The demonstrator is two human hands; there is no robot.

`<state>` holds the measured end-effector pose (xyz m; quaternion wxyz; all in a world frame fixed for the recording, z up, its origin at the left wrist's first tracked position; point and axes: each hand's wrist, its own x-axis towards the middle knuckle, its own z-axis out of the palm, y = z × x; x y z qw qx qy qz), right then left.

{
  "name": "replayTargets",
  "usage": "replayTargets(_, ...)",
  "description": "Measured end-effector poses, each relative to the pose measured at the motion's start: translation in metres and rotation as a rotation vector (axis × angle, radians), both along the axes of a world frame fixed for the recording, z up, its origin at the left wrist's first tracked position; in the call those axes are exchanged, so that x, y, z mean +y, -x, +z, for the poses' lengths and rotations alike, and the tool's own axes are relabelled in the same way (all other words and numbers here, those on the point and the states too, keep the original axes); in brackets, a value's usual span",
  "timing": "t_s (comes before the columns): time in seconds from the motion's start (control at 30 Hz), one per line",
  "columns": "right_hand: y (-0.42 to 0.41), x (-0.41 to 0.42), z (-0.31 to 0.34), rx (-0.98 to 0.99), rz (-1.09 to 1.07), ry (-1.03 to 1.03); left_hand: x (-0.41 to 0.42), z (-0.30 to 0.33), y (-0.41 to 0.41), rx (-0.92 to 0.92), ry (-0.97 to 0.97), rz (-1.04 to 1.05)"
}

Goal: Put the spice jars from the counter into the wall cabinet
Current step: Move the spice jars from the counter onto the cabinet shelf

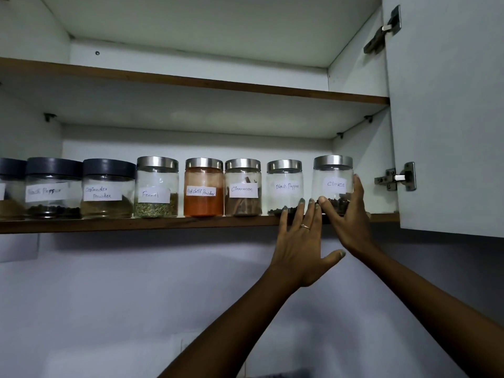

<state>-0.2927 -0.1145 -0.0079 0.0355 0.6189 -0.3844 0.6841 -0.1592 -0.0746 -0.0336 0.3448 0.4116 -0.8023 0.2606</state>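
A row of labelled glass spice jars stands on the lower shelf (163, 223) of the open wall cabinet. At the right end is the Cloves jar (333, 175) with a steel lid; my right hand (347, 216) grips its lower part, thumb in front and fingers round the right side. My left hand (301, 241), wearing a ring, is spread with straight fingers just below the Black Pepper jar (284, 184), fingertips at its base. Further left stand Cinnamon (242, 186), Red Chilli Powder (203, 186) and Fennel (156, 186).
Three dark-lidded jars, among them Coriander Powder (107, 188) and another Black Pepper (53, 188), fill the shelf's left end. The upper shelf (191, 81) holds nothing visible. The cabinet door (450, 105) hangs open at the right on metal hinges (396, 177). A plain wall lies below.
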Motion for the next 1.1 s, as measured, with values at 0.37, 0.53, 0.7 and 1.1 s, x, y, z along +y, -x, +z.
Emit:
replayTargets(0.37, -0.007, -0.036, 0.0, 0.111, -0.156, -0.107, -0.02, -0.013, -0.015, -0.093, 0.1, 0.125)
replayTargets(0.53, -0.007, -0.045, -0.003, 0.162, -0.274, -0.096, -0.023, -0.018, -0.017, -0.116, 0.065, 0.148)
replayTargets(0.7, -0.005, -0.043, -0.005, 0.216, -0.273, -0.138, -0.022, -0.024, -0.021, -0.127, 0.059, 0.145)
replayTargets(1.1, -0.073, 0.023, -0.159, 0.374, -0.225, 0.044, 0.03, -0.135, -0.116, 0.031, -0.014, -0.051)
